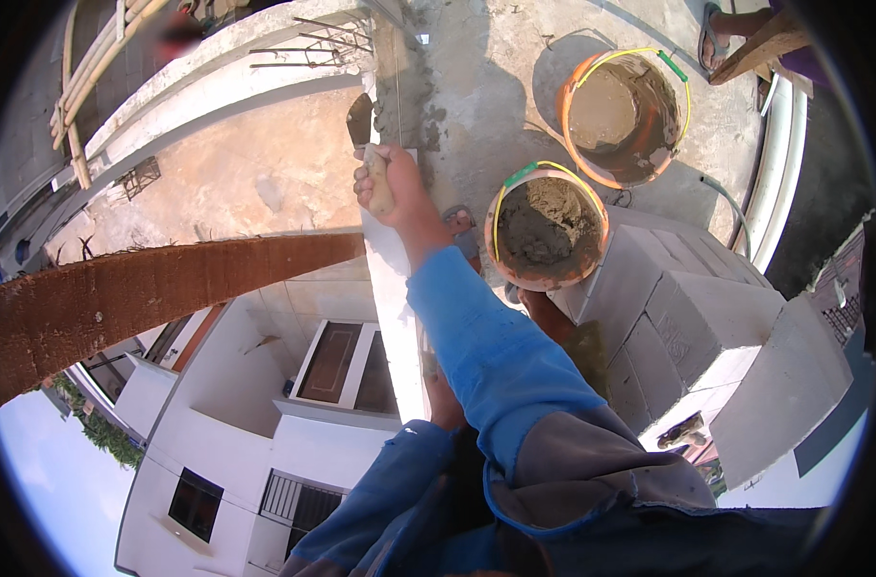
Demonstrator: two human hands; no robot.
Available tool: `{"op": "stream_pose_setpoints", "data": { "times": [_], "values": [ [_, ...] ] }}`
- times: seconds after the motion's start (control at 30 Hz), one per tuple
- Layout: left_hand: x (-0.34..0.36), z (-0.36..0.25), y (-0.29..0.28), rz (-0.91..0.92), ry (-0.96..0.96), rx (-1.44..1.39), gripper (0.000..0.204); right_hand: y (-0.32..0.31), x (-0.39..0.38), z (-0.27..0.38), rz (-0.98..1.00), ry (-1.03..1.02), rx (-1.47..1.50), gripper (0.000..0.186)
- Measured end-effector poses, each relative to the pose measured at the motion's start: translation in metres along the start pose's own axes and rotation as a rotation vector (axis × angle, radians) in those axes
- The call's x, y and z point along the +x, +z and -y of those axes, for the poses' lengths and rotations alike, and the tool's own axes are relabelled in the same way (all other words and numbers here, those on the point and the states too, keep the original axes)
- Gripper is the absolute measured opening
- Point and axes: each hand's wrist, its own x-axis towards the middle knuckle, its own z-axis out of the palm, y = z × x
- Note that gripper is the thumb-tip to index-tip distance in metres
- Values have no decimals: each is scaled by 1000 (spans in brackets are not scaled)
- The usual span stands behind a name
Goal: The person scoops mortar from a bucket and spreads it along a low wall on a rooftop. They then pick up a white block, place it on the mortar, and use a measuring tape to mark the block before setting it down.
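My right hand (397, 185) is closed around the pale handle of a trowel (359, 119). The trowel's dark blade points away from me, beside the top of a narrow wall. Grey mortar (388, 72) lies along the wall's far stretch, while the nearer stretch shows the white face of light blocks (392, 308). Close to my body, my left hand (444, 400) is at the near end of the white wall; its fingers are mostly hidden. Right of my right forearm stands a bucket of grey mortar (545, 267) with a yellow-and-green handle.
A second orange bucket (577, 154) holds murky water. Large grey blocks (693, 322) are stacked at right, near white pipes (782, 173). A brown beam (169, 281) meets the wall from the left. Rebar (308, 48) sticks out far off. Another person's sandalled foot (713, 40) is at far right.
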Motion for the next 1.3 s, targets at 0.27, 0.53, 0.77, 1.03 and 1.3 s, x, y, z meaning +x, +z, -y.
{"op": "stream_pose_setpoints", "data": {
  "times": [0.27,0.53,0.77,1.03,1.3],
  "values": [
    [2,-60,9,168,-47,857,46,-28,-161,72,-211,-452,-969,34],
    [-2,-55,31,189,-14,942,53,-117,-263,281,-1348,-218,-2354,46],
    [-4,-38,44,208,-45,922,56,-145,-199,264,-985,151,-2497,30],
    [2,-54,48,255,-123,948,57,-103,-172,259,-756,-47,-1538,36],
    [5,-51,50,252,-47,1021,51,-111,-194,242,-592,-236,-874,31]
  ]
}}
